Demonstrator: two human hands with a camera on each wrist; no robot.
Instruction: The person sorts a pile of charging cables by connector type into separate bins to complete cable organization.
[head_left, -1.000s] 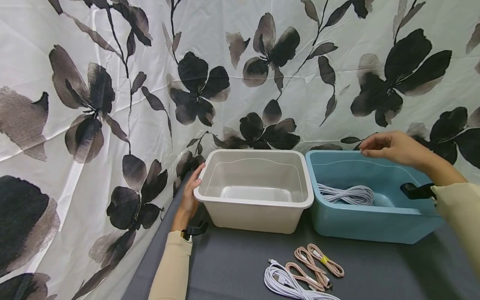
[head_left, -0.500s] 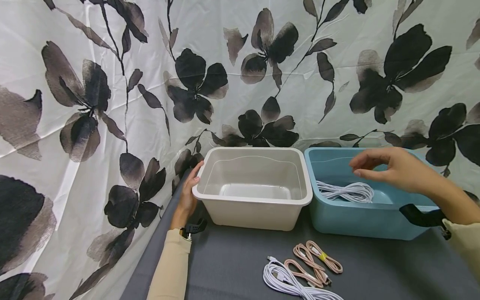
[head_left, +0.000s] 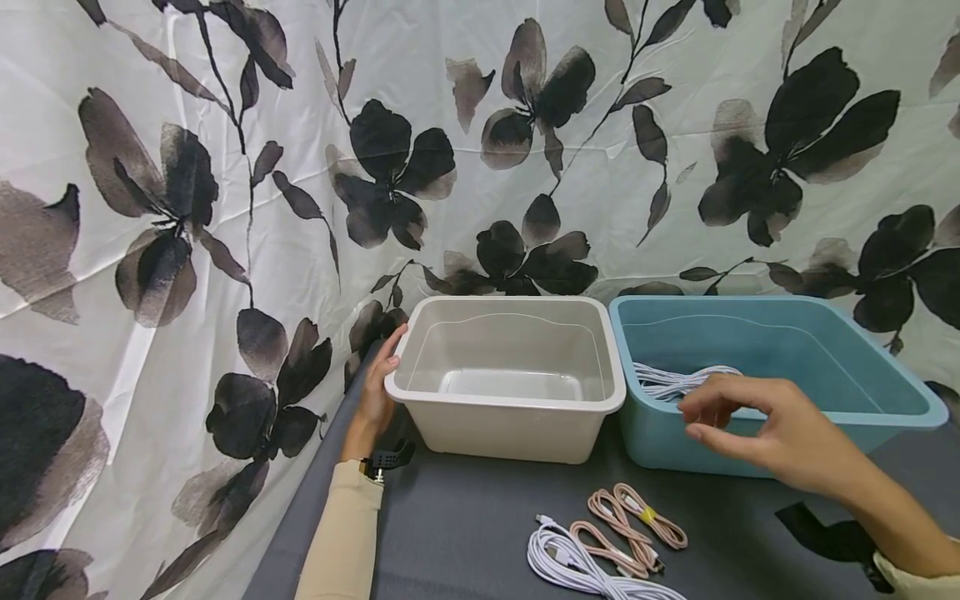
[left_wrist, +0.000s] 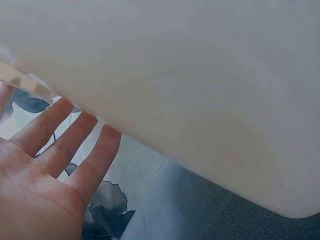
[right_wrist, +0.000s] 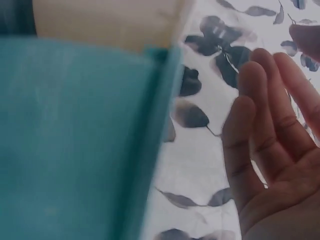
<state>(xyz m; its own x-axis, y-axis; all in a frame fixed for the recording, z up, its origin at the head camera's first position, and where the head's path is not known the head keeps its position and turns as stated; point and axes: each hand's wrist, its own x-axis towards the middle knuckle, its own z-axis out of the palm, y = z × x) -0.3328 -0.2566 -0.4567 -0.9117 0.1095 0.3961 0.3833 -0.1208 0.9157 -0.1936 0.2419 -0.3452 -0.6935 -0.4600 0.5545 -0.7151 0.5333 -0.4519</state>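
My left hand (head_left: 377, 398) rests against the left side of a beige plastic bin (head_left: 506, 429), fingers stretched out at its rim. In the left wrist view, the fingers (left_wrist: 95, 162) lie nearly straight along the bin's wall. My right hand (head_left: 772, 429) hovers over the front rim of a blue plastic bin (head_left: 675, 446), its fingers loosely bent and nothing between them. A coiled white cable (head_left: 663, 379) lies inside the blue bin, partly hidden behind that hand. The beige bin holds nothing visible.
On the grey table (head_left: 450, 525) in front of the bins lie a bundled white cable (head_left: 562, 562) and rose-coloured braided cables (head_left: 618, 525), one with a yellow tie. Both bins stand side by side before a floral curtain (head_left: 300, 125).
My right hand has come down and toward me, from above the blue bin's far side to its front rim. The left hand stays at the beige bin.
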